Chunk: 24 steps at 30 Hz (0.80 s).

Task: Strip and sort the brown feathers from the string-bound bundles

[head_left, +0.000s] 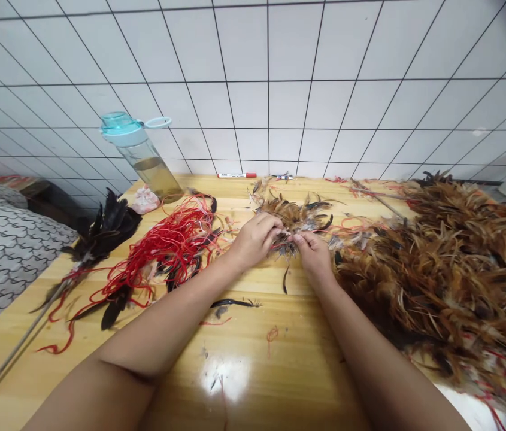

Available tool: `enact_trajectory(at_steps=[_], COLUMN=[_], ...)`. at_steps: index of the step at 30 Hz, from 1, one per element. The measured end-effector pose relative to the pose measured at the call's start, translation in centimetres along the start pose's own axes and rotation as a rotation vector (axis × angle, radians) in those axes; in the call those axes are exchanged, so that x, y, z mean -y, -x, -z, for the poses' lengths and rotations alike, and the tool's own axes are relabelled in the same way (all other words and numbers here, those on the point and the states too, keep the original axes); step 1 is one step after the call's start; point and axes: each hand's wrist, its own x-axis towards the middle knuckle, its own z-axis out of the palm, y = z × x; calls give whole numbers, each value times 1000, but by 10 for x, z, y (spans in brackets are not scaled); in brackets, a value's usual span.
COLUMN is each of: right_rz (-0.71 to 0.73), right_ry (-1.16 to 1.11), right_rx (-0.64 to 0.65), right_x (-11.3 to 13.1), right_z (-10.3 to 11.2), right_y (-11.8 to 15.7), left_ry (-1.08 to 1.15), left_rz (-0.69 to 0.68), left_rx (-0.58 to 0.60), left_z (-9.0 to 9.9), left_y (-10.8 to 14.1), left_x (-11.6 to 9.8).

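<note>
Both my hands meet over the middle of the table at a small bunch of brown and black feathers [295,211]. My left hand [257,236] is closed in a pinch at the near end of the bunch. From the right, my right hand [313,254] pinches the same end with thumb and forefinger. A bit of red string shows close to the fingertips; which hand holds it I cannot tell. Left of my left hand lies a tangled heap of red string [172,236]. A large pile of brown feathers [441,275] spreads beside my right forearm.
A bottle with a turquoise lid [145,158] stands at the back left. A stick with black feathers [23,341] lies along the left edge. Near the tiled wall [288,102] is a red and white marker [237,175]. Loose feathers and string scraps dot the wooden table [288,347].
</note>
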Motion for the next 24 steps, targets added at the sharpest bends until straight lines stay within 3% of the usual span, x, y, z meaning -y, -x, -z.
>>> enact_trajectory(at_steps=[6, 16, 24], right_rz=[3, -5, 17], right_ry=[0, -25, 18], right_rx=[14, 39, 101], right_x=[-1, 3, 3], right_z=[-1, 1, 4], right_y=[-1, -2, -4], left_ry=[1, 68, 73], left_rz=[-44, 23, -124], left_rx=[54, 99, 133], left_z=[-5, 0, 1], left_y=[1, -1, -1], left_x=[2, 2, 8])
